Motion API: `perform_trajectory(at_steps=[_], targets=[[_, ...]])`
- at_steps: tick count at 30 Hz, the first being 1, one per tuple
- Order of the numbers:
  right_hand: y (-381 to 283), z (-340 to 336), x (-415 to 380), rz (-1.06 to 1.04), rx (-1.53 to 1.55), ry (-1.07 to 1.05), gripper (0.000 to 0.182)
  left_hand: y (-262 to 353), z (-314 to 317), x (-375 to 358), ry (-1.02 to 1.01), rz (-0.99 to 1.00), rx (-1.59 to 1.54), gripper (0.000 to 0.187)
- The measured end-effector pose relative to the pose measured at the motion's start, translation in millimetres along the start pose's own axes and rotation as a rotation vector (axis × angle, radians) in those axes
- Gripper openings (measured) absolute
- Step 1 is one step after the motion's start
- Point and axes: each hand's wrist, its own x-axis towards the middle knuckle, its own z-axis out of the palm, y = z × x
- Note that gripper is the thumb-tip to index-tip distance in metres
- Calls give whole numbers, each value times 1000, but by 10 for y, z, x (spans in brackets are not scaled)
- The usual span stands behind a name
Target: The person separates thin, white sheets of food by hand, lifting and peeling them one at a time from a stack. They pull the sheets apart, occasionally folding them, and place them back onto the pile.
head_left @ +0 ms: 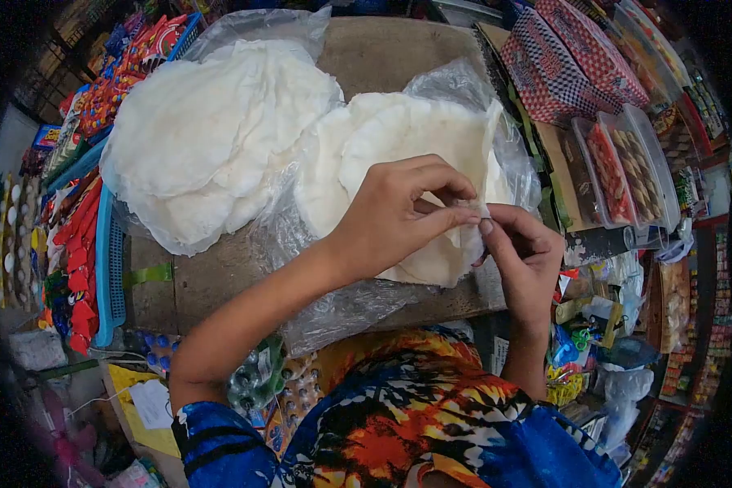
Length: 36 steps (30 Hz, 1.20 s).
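A stack of thin, round white wrappers [407, 126], like spring roll wrappers, lies in front of me on clear plastic [333, 313]. My left hand [398, 207] reaches over the stack from the left, with thumb and forefinger pinched at the right edge of a wrapper. At that same edge, my right hand [525, 256] is closed too, thumb against the fingers. The fingertips of both hands almost meet there, and the wrapper's edge stands up a little beside them. A taller stack of wrappers [211, 138] sits to the left, partly overlapping the plastic.
Everything rests on a worn brown board [390, 49]. A blue basket [110, 268] of red snack packs borders it on the left, near egg trays [8, 236]. Checkered boxes [573, 61] and clear food tubs [634, 167] stand on the right.
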Motion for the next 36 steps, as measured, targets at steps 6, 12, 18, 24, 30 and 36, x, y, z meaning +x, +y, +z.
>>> perform_trajectory(at_steps=[6,12,18,24,30,36], targets=[[-14,-21,39,-153,-242,-64,11,-27,-62,14,-51,-36,-6,10],[-8,12,44,-86,-155,-43,11,-1,-23,-11,26,-111,-1,12],[23,38,63,34,18,7,11,-40,-32,-35,132,239,323,12],[106,-65,88,68,103,40,10,-32,-83,-15,206,233,345,13],[98,-77,79,67,56,37,10,-36,-49,-13,105,35,164,10],[41,33,110,-31,-115,84,13,-53,-12,-32,23,-55,16,10]])
